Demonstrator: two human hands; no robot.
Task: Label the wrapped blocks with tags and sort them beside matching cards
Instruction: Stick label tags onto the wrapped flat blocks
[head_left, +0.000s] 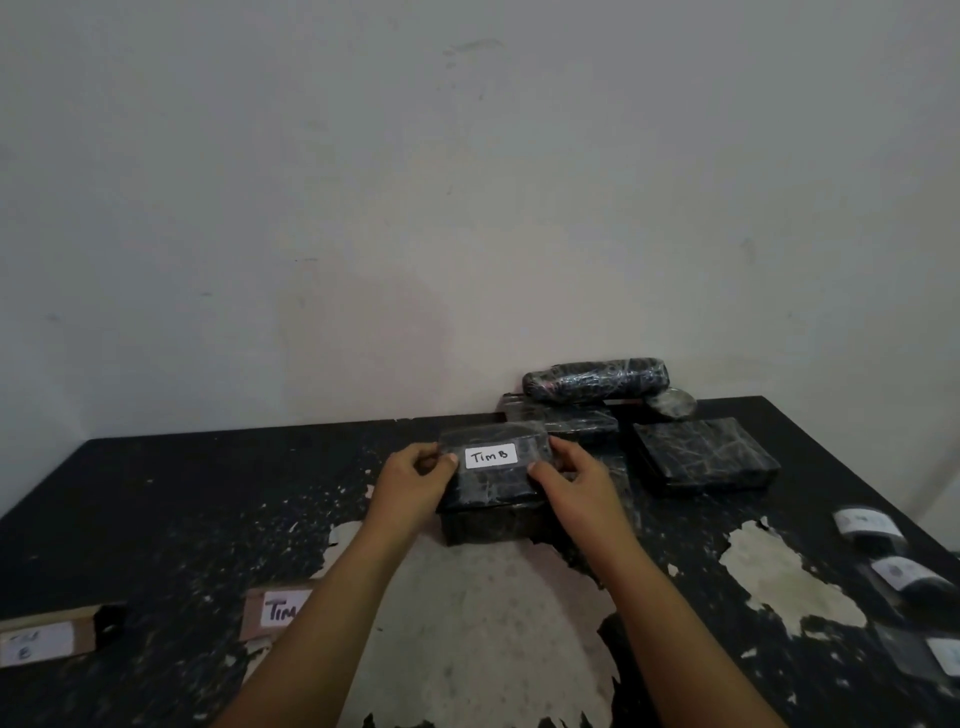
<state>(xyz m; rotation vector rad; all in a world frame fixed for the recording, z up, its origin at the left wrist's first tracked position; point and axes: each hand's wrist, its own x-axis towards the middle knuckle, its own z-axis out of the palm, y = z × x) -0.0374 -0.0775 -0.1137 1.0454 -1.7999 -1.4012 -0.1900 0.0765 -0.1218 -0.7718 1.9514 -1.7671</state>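
Note:
A black wrapped block (493, 512) lies on the worn black table (208, 493) in front of me. Over its top both hands stretch a strip of clear tape bearing a white tag (491, 456) that reads "TIM B". My left hand (413, 480) pinches the tape's left end. At the right end, my right hand (569, 475) pinches the tape. Near the front left lies a brown card (275, 610) reading "TIM", partly hidden by my left forearm. Another brown card (47, 639) sits at the far left.
More black wrapped blocks sit at the back right: a flat square one (704, 454), a flat one (566, 418) behind the held block, and a long roll (595, 379) stacked against the wall. Several taped white tags (867, 522) lie along the table's right edge.

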